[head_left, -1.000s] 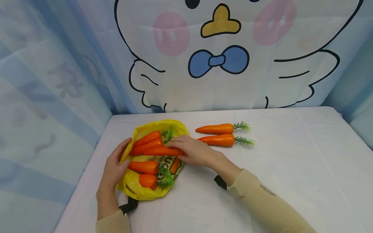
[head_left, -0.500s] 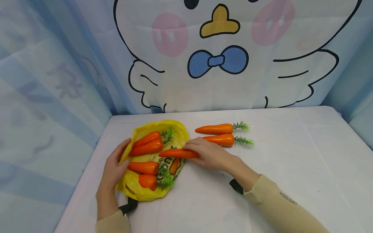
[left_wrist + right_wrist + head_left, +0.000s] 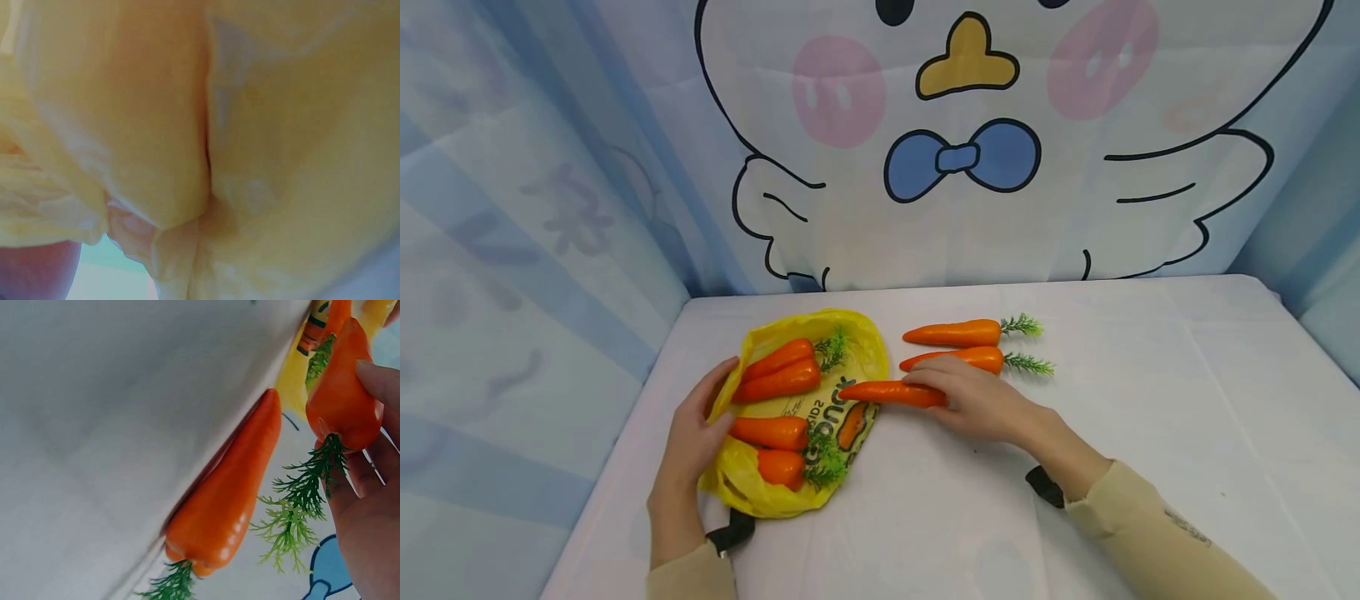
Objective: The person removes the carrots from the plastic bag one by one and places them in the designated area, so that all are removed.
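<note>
My right hand (image 3: 981, 402) grips an orange toy carrot (image 3: 887, 392) by its thick end, its tip reaching over the right edge of a yellow plastic bag (image 3: 867, 337). In the right wrist view, thumb and fingers are around this carrot (image 3: 344, 394), and its green leaves hang by the palm. At the bag's left side my left hand (image 3: 691, 446) pinches the rim, fingers outside and thumb near the opening. Several carrots (image 3: 778, 381) with green tops lie in the bag. Yellow plastic (image 3: 300, 125) fills most of the left wrist view.
Two more carrots lie side by side behind my right hand, the far carrot (image 3: 955, 333) and the near carrot (image 3: 985, 359), leaves to the right. All stands on a white-covered table (image 3: 1150, 400). A cartoon-printed curtain (image 3: 865, 225) hangs along the back edge.
My right hand has drawn the carrot rightward from among the others, out past the bag's right edge. The left hand keeps its place on the rim.
</note>
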A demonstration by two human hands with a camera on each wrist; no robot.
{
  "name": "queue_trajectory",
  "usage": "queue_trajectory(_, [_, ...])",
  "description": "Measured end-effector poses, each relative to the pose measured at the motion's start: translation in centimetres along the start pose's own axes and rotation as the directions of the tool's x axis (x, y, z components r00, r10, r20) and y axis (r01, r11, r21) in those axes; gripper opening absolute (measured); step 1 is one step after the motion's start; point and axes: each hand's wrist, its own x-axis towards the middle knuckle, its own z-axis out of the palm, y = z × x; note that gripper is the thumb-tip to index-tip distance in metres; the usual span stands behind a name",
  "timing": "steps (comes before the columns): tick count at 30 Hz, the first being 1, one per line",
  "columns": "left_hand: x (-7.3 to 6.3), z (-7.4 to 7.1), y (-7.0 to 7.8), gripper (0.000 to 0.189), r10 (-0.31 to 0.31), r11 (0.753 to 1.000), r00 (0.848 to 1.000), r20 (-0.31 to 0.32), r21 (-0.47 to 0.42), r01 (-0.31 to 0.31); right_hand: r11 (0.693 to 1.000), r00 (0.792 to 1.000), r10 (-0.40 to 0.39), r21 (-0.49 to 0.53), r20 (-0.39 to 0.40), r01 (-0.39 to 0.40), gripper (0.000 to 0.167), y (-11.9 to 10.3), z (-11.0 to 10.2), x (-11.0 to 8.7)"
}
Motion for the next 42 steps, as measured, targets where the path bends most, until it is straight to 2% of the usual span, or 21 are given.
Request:
queue_trajectory(3, [0.0,0.0,0.0,0.072,-0.002,1.000,1.000,-0.002,0.001,0.002,1.000,1.000,-0.001,0.002,-0.005,0.001,0.040,0.4,-0.1,-0.6])
queue_trajectory(9, [0.1,0.1,0.1,0.073,-0.009,1.000,1.000,-0.003,0.001,0.009,0.998,0.998,0.065,0.014,0.004,-0.065,0.043,1.1,-0.3,-1.7])
queue_trajectory(16, [0.1,0.0,0.2,0.073,-0.016,1.000,1.000,0.001,0.001,0.016,0.992,0.992,0.125,-0.017,0.017,-0.125,0.044,1.8,-0.6,-3.0])
queue_trajectory(29, [0.0,0.0,0.0,0.073,-0.001,1.000,1.000,0.002,0.010,0.001,0.991,0.992,0.126,-0.038,-0.008,-0.126,0.046,3.2,-1.2,-4.7])
queue_trajectory(36, [0.0,0.1,-0.4,0.072,0.019,1.000,1.000,-0.001,0.012,-0.019,0.991,0.993,0.119,-0.065,0.020,-0.117,0.047,3.5,-1.1,-4.9])
queue_trajectory(42, [-0.1,0.1,-0.3,0.072,0.017,1.000,1.000,-0.007,0.018,-0.017,0.986,0.992,0.129,-0.105,0.008,-0.127,0.047,3.6,-1.0,-4.8])
